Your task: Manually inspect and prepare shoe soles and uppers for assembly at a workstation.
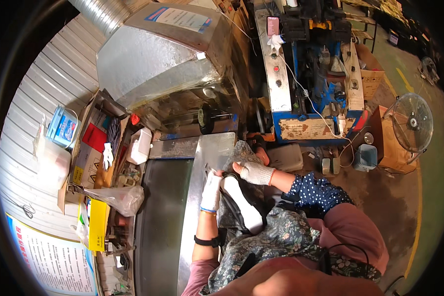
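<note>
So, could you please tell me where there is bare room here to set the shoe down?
The dark belt left of the left hand looks bare, as does the steel plate above it. The ledge by the plastic bag and boxes is crowded; both hands hold the shoe over the lap.

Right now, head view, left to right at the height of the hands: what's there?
Clear plastic bag → dark conveyor belt → metal side plate → left hand in a white glove → black shoe with white sole → right hand → blue dotted sleeve.

Shoe (241,202) between both hands, conveyor belt (160,217) left, fan (412,123) far right
</note>
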